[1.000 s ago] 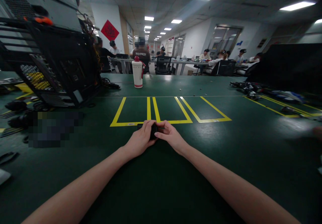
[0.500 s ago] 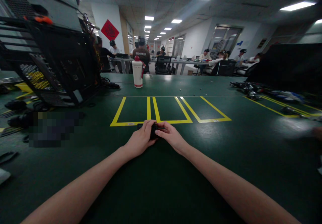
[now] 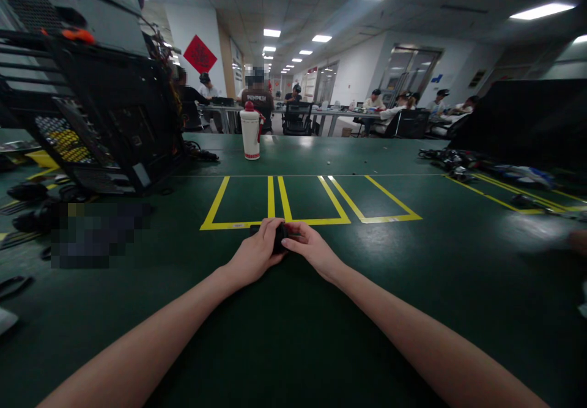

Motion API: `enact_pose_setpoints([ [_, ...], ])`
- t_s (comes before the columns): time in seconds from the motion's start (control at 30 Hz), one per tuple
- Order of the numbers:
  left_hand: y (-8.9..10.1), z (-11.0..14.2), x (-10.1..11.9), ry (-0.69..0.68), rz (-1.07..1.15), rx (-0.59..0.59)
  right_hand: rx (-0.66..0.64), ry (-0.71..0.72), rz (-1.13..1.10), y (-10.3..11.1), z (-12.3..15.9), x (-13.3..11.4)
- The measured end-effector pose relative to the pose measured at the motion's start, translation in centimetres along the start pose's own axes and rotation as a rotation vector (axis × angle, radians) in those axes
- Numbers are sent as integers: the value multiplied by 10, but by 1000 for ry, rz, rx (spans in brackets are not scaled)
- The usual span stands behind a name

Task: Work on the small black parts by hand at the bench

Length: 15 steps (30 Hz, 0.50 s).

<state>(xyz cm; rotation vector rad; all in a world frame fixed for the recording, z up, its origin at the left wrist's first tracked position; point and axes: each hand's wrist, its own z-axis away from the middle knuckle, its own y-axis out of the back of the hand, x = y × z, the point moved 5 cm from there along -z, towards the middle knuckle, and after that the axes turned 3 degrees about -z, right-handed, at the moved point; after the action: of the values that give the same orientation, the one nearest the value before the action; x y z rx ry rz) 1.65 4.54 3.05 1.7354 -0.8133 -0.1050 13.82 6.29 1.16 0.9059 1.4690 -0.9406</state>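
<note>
Gripping black part [image 3: 279,239] with left hand [image 3: 257,249] and right hand [image 3: 312,248], inside tabletop's [image 3: 358,144] far edge; may slip if loosened.

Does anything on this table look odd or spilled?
I see no spill. Small specks beyond the yellow tape look stray, scattered on the green table. The black object between the left hand and right hand is mostly covered.
</note>
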Motion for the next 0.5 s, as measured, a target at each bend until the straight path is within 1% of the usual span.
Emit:
enact_pose_setpoints([
  [0.07,0,0,0,5,0,0,-23,-14,-10,0,0,0],
  [0.2,0,1,0,4,4,-8,-86,22,-81,-4,2,-6],
  [0.37,2,0,1,-8,7,-4,-37,56,-39,-5,3,-10],
  [0.5,1,-1,1,4,-8,-1,-13,42,-33,-3,1,-6],
])
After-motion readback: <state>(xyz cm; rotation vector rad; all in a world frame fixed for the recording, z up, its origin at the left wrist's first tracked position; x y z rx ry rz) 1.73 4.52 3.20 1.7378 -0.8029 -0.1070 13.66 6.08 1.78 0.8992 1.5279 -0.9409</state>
